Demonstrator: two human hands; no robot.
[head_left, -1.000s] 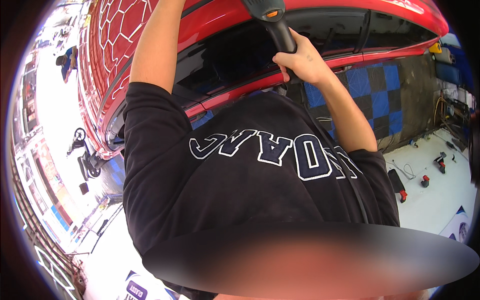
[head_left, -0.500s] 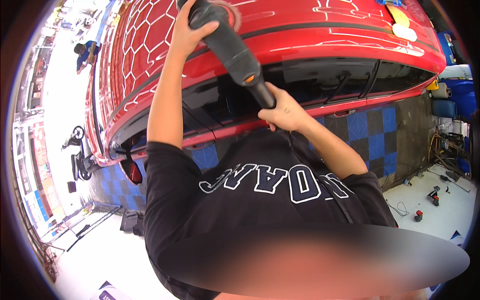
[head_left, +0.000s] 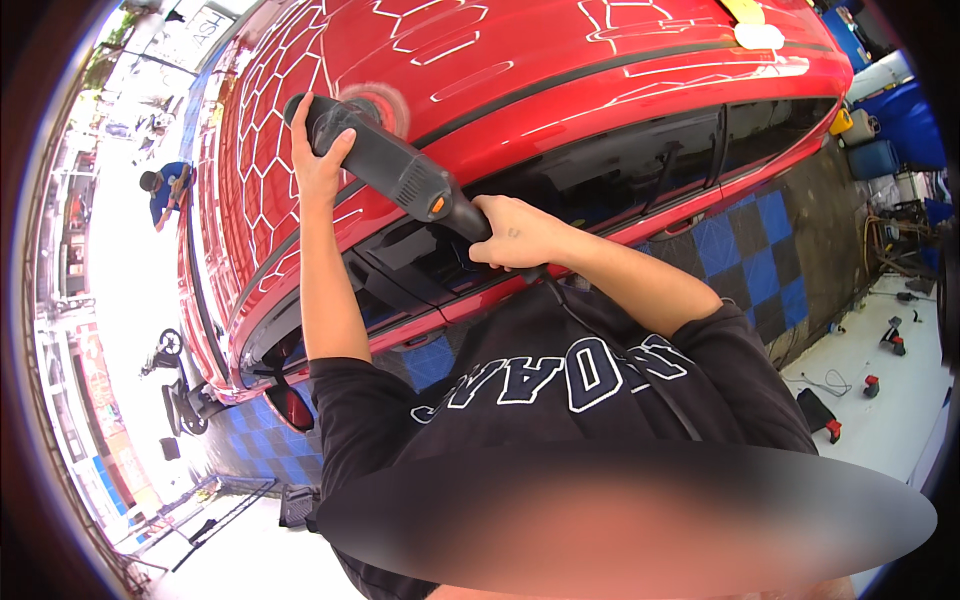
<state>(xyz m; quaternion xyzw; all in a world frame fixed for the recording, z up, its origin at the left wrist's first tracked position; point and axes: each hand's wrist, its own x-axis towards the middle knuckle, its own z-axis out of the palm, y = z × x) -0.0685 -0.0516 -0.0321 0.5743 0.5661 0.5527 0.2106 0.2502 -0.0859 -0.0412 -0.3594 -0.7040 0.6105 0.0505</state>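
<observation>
A black car polisher (head_left: 395, 165) lies with its round pad (head_left: 385, 105) against the roof of a red car (head_left: 560, 60). Over its head end, my left hand (head_left: 318, 160) is wrapped, thumb toward me. Farther back, my right hand (head_left: 515, 235) grips the handle, and a cord trails from that end toward my chest. The pad is partly hidden by the tool's body and has a pale, smeared look around its edge. White hexagon reflections show on the glossy paint beside the tool.
Dark side windows (head_left: 600, 180) and a side mirror (head_left: 290, 405) are below my arms. Another person in blue (head_left: 168, 190) stands at the far left. Blue-and-black floor tiles (head_left: 735, 245) run along the car. At right are a blue container (head_left: 872, 158) and small tools (head_left: 893, 337). A yellow-and-white pad (head_left: 758, 35) rests on the roof.
Both hands have brought the polisher nearer to me and to the left across the roof. It now lies at a flatter slant, and its pad shows more fully.
</observation>
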